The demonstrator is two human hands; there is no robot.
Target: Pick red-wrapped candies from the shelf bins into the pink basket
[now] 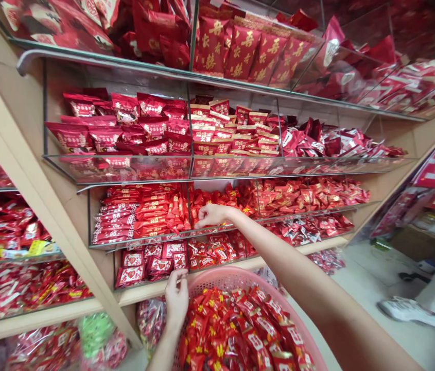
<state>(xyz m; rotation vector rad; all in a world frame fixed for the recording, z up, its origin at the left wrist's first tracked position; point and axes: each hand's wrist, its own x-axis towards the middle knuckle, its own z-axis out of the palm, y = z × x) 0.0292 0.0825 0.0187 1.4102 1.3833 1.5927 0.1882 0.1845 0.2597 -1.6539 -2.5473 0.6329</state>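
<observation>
My right hand (pixel 212 215) reaches over the glass front of a shelf compartment. Its fingers are bent down and drawn together at small red wrapped candies (pixel 223 198); whatever lies between the fingertips is hidden. Just left of it stand orange-red wrapped packets (pixel 155 214) in stacked rows. Lower down, my left hand (pixel 176 294) is loosely curled with its fingers a little apart and nothing visible in it. It is beside the rim of a pink perforated plastic basket (pixel 236 272). Red wrapped candies (pixel 236 330), some with yellow marks, fill the basket.
Glass-fronted shelves (pixel 140 178) hold more red packets above and below. A wooden upright (pixel 47 190) stands at left, with clear bags (pixel 96 335) on the floor beneath. At right, a person's white shoe (pixel 408 310) rests on the pale floor (pixel 367 288).
</observation>
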